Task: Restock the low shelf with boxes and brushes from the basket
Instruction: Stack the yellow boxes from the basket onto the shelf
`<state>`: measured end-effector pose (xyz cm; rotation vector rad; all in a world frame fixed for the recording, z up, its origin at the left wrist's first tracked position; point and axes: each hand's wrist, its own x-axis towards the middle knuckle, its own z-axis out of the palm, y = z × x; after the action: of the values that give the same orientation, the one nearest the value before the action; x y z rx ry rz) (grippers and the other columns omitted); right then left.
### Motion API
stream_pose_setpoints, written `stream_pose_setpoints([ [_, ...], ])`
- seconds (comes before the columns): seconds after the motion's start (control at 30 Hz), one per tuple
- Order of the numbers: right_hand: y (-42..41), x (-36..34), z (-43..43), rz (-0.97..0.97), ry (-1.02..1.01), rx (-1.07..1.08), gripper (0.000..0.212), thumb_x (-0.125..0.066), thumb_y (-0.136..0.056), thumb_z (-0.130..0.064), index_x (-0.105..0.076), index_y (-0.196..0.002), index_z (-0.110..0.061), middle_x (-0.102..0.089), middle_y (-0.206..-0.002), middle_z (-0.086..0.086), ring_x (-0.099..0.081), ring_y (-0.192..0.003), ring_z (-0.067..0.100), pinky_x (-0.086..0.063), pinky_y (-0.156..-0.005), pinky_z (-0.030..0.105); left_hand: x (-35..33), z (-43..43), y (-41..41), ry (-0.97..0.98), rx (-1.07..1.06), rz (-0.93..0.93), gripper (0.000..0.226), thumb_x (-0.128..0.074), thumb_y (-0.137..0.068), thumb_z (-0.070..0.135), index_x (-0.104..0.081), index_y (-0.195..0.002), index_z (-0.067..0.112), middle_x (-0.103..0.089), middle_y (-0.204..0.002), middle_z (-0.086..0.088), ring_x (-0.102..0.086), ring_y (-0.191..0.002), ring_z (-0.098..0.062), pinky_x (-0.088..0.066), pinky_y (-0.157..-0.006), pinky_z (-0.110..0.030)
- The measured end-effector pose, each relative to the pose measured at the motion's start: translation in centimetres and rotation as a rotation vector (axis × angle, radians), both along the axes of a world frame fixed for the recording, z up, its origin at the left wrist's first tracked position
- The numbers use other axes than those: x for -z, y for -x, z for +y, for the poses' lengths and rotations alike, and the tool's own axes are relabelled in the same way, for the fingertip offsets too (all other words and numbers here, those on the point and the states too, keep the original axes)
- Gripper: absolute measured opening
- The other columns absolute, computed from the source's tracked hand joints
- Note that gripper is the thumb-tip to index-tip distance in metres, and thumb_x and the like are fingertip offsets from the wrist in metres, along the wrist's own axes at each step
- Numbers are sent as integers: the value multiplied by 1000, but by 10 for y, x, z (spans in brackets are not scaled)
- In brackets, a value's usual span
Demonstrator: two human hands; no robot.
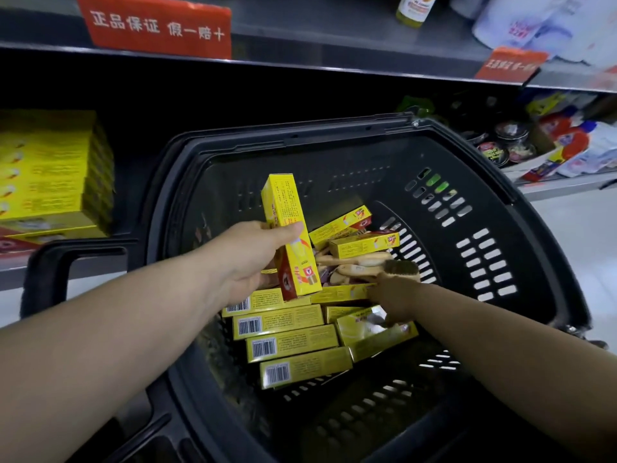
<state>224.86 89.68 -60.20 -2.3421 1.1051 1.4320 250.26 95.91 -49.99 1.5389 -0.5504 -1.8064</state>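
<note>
Yellow box [287, 228], upright and slightly tilted, is held above the middle of the basket [500, 228]; the left hand [247, 259] grips its lower half, thumb across the printed face, fingers curled behind. More boxes [290, 342] lie flat in the near half of the basket, barcodes up, several side by side; two others lie tilted toward the far side. Wooden brushes [364, 265] are heaped among them at the right, one with its bristles showing. The right hand [392, 297] reaches down at the near edge of the brushes, touching a flat box; its fingers are hidden, so whether it grips anything cannot be told. A stack of yellow cartons [50, 168] stands on the low shelf [96, 265] at the far left; a red sign [157, 26] hangs on the shelf edge above.
</note>
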Motion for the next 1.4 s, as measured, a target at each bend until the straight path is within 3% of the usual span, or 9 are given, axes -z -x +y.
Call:
stream_pose_setpoints([
  [0.17,-9,-3,1,18,-28,55,50,-67,-84,-29,-49,-128,-14,-54,-130,9,-54,-115,26,-47,-91,36,-2,-1,-1,-34,-12,12,17,-60,-90,22,-62,-100,9,-70,-101,-13,-65,-101,-28,-53,-85,-42],
  [0.3,-16,-50,-5,-114,-19,275,50,-63,-82,-50,-50,-116,-15,-59,-112,1,-55,-93,16,-41,-68,24,-2,-2,-1,-52,-34,9,25,-60,-90,23,-61,-109,9,-71,-98,-13,-65,-98,-28,-52,-87,-43],
  [0.37,-20,-83,-4,-329,63,459,47,-58,-83,-56,-47,-109,-19,-60,-98,-1,-55,-79,11,-42,-61,25,-1,-2,-1,-63,-53,16,26,-59,-90,24,-61,-111,9,-70,-103,-14,-65,-98,-29,-53,-84,-42],
  [0.47,-28,-113,10,-871,79,943,41,-54,-90,-46,-45,-122,-22,-61,-97,-1,-61,-86,14,-51,-79,34,-2,-3,-2,-70,-61,50,27,-56,-92,25,-62,-111,7,-70,-103,-16,-66,-89,-30,-54,-75,-40],
  [0.63,-59,-120,46,-1327,-345,1349,37,-53,-93,-22,-46,-129,-24,-63,-119,10,-62,-106,26,-47,-98,44,-10,-2,1,-19,-54,195,29,-54,-92,28,-63,-111,9,-70,-96,-11,-66,-80,-27,-57,-68,-36],
  [0.77,-77,-122,50,-1403,-499,1402,32,-60,-84,-31,-52,-114,-37,-68,-113,-1,-66,-102,17,-54,-88,32,-11,-3,0,37,-7,193,42,-54,-90,34,-58,-124,9,-65,-120,-15,-60,-112,-35,-49,-92,-45],
  [0.93,-78,-122,44,-1463,-487,1555,78,-73,-59,-38,-49,-129,-13,-70,-109,12,-69,-95,27,-55,-82,38,-14,1,3,55,78,238,49,-55,-86,34,-55,-127,8,-64,-121,-17,-61,-110,-36,-50,-91,-45],
  [1.1,-74,-121,40,-1490,-617,1692,60,-59,-70,-44,-56,-121,-14,-70,-107,12,-67,-95,25,-52,-78,35,-15,1,4,47,62,232,43,-53,-89,33,-59,-124,9,-63,-122,-18,-63,-104,-32,-51,-87,-45],
  [1.4,-84,-108,48,-1454,-511,1409,51,-54,-80,-44,-56,-124,-19,-67,-117,7,-61,-112,23,-43,-102,46,-14,2,5,73,32,177,42,-59,-87,30,-55,-123,9,-72,-104,-13,-69,-95,-27,-57,-74,-36],
])
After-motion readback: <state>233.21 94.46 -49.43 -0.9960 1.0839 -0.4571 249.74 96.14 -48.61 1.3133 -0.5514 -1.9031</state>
